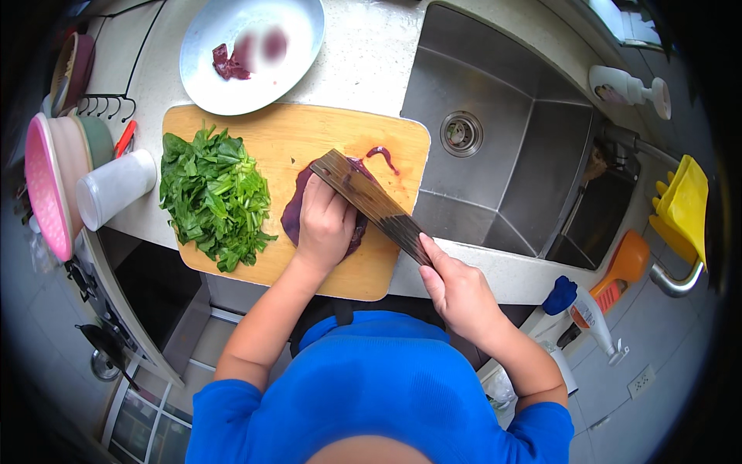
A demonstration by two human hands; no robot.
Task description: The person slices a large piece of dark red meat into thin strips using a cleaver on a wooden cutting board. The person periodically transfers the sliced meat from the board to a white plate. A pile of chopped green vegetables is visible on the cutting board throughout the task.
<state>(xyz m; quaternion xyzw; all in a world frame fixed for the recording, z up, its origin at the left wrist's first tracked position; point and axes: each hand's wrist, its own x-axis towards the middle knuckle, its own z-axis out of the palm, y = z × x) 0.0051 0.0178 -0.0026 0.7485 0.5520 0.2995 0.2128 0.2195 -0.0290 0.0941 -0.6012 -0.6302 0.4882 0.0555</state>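
Note:
A slab of dark red raw meat that looks like liver (291, 222) lies on the wooden cutting board (340, 124). My left hand (325, 224) presses down on it, fingers bent and gathered close to the blade. The kitchen knife (359, 190), its broad blade reflecting brown, crosses over the meat from upper left to lower right. Its handle is gripped by my right hand (461, 290) at the board's right side. The cutting edge is hidden. A thin red strip of meat (382, 157) rests beyond the knife. Chopped leafy greens (216, 201) are heaped on the board's left half.
Behind the board stands a white plate (201, 77) with red meat pieces (230, 63). A steel sink (479, 193) is at the right, yellow gloves (682, 205) beyond it. At left are a white plastic cup (116, 189) and a pink basin (48, 185).

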